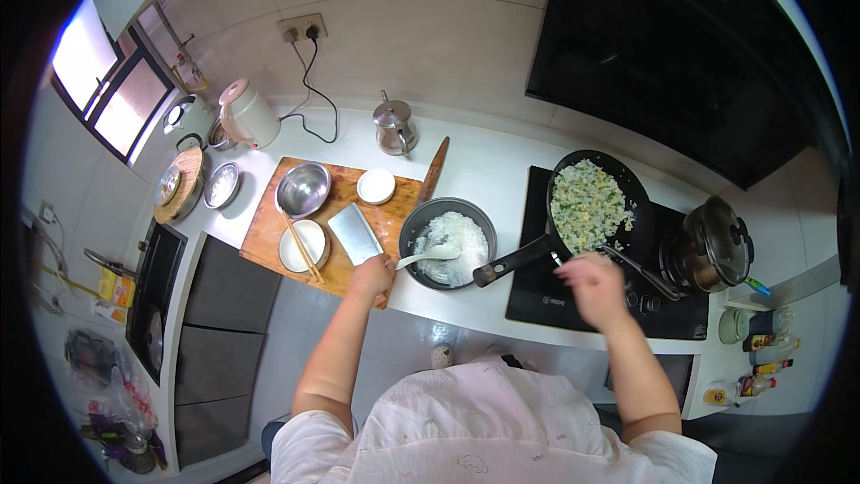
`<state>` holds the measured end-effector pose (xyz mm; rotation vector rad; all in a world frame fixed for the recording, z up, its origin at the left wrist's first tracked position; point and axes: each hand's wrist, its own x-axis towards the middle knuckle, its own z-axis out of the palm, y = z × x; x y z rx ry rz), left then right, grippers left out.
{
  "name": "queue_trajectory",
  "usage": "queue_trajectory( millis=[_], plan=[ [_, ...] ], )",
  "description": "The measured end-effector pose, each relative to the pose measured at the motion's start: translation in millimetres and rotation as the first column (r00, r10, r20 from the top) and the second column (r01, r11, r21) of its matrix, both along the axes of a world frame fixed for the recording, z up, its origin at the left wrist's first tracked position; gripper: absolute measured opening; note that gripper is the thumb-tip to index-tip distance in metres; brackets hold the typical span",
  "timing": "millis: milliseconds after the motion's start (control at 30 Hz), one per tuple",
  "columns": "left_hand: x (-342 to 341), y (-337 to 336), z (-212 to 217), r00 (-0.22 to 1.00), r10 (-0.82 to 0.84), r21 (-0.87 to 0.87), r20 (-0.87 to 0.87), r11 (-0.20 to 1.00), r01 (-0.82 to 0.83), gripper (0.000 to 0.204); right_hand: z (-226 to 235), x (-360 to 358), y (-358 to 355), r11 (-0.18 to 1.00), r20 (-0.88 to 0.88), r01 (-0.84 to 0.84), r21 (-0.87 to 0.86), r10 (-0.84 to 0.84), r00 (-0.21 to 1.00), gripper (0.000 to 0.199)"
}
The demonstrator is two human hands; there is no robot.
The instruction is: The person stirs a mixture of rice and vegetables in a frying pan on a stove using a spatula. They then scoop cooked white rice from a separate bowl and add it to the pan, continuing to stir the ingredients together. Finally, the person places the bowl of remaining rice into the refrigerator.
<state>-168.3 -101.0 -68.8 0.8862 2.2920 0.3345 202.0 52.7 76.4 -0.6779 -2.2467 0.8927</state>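
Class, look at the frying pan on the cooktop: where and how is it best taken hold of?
Probably by its long black handle, wrapped midway, coming from the near side. The handle juts from the round frying pan toward the person's left, ending near the pot, away from the food.

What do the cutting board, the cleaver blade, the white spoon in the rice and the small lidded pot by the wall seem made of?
Cutting board: wood, judging by its blotchy warm brown surface.
Cleaver blade: probably steel, flat and satin grey.
White spoon: smooth; plastic or ceramic, the look leaves it open.
Lidded pot: polished metal, likely stainless steel, given its bright reflections.
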Motion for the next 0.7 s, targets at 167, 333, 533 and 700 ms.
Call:
queue_trajectory(
  millis=[167, 333, 533, 700],
  plan=[
    [-19, 17, -10, 0.998, 0.020, 0.228, -0.052, 0.974, -0.008, 0.048, 11, -127, -62, 0.894, 0.212, -0.381, 0.238, 0.335, 0.918, 0.013],
    [-31, 50, -14, 0.996, -0.069, 0.304, -0.054, 0.949, 0.082, 0.052, -18, -172, -54, 0.896, 0.663, -0.369, 0.247, 0.121, 0.739, 0.014],
    [-39, 63, -31, 0.994, -0.111, 0.289, -0.013, 0.951, 0.110, 0.056, -53, -135, -44, 0.903, 0.775, -0.346, 0.253, 0.025, 0.631, 0.015],
    [-38, 61, -32, 0.983, -0.109, 0.276, 0.151, 0.959, 0.064, 0.068, -57, -100, -66, 0.889, 0.804, -0.397, 0.230, 0.057, 0.592, 0.013]
  ],
)
